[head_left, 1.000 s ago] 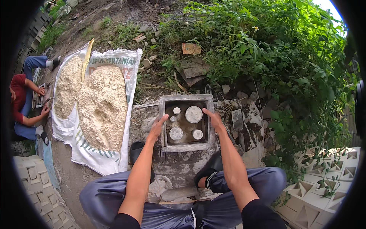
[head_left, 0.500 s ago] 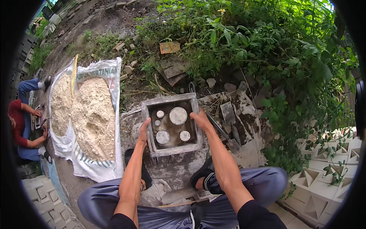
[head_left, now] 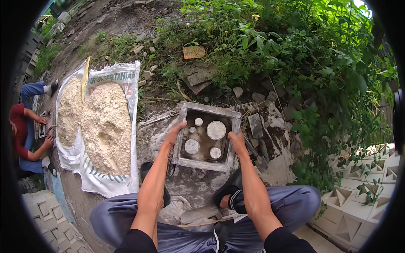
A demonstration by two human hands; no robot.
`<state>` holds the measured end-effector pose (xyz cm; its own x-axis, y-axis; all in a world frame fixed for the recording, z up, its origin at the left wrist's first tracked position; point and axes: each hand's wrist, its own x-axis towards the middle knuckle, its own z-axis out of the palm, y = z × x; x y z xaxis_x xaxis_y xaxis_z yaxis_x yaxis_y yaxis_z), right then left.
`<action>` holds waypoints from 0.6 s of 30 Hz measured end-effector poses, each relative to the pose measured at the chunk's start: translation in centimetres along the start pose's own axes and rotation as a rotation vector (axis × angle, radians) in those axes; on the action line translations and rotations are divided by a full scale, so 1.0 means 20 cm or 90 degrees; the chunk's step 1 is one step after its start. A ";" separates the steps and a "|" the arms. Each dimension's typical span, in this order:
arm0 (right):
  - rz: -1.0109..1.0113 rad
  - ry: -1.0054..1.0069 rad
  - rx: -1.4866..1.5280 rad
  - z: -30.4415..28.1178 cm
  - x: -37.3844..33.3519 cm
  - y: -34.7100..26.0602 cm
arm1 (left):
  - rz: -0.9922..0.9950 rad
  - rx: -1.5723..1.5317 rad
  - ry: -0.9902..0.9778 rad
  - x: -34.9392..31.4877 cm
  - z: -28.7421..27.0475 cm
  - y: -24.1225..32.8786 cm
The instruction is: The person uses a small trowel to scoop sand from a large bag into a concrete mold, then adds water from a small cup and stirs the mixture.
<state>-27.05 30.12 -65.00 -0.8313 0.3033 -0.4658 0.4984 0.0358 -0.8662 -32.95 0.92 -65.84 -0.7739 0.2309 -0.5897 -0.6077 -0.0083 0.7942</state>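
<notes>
A square, grey, cement-crusted mould frame (head_left: pixel 200 162) sits between my feet, turned slightly clockwise. Inside it several round pale discs of different sizes stand up from a brownish floor, the largest disc (head_left: pixel 216 130) at the upper right and a smaller disc (head_left: pixel 192 146) at the lower left. My left hand (head_left: pixel 174 135) grips the left wall, thumb over the rim. On the opposite wall, my right hand (head_left: pixel 238 142) holds the frame, its fingers partly hidden behind the outer side.
A trowel (head_left: pixel 255 125) and another tool (head_left: pixel 262 163) lie just right of the mould. Left are white sacks (head_left: pixel 97 185) heaped with pale powder (head_left: pixel 107 126). Beyond them a person in red (head_left: pixel 17 122) works. Patterned blocks (head_left: pixel 352 202) stand at right; weeds and rubble lie ahead.
The mould has turned clockwise and shifted to the right, with both my hands still on its sides. The whole view has also moved slightly.
</notes>
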 end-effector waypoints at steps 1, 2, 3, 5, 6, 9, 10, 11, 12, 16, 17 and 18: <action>-0.001 -0.004 0.000 0.01 0.00 0.00 | 0.001 0.000 0.004 0.00 -0.01 0.02; 0.001 0.021 0.004 0.02 -0.02 -0.02 | -0.003 0.034 -0.006 -0.01 -0.02 0.04; 0.004 0.047 0.008 0.03 -0.03 -0.03 | -0.008 0.069 -0.017 -0.02 -0.03 0.06; -0.009 0.059 -0.011 0.02 -0.01 -0.03 | -0.019 0.084 -0.016 -0.04 0.00 0.07; -0.034 0.061 -0.033 0.01 0.04 0.02 | -0.018 0.103 0.000 -0.04 0.01 0.04; -0.057 0.021 -0.050 0.03 0.04 0.01 | -0.078 0.225 0.050 -0.06 -0.02 -0.01; -0.044 0.036 -0.063 0.03 0.03 -0.02 | -0.070 0.194 0.039 -0.09 -0.01 0.01; -0.030 0.054 -0.076 0.03 0.02 -0.02 | -0.062 0.163 0.025 -0.13 0.01 0.06; -0.026 0.061 -0.086 0.01 0.05 0.01 | -0.039 0.159 0.019 -0.18 0.05 0.15; -0.054 0.086 -0.079 0.03 0.04 0.00 | -0.002 0.219 0.065 -0.15 0.03 0.12; -0.033 0.088 -0.067 0.06 0.04 0.00 | 0.002 0.223 0.062 -0.14 0.00 0.09; -0.040 0.073 0.001 0.06 0.06 0.04 | 0.004 0.197 0.054 -0.11 -0.02 0.06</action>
<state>-27.92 29.38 -66.35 -0.8271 0.4071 -0.3875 0.4462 0.0562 -0.8932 -32.03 0.04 -63.52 -0.7976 0.1498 -0.5843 -0.5298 0.2891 0.7973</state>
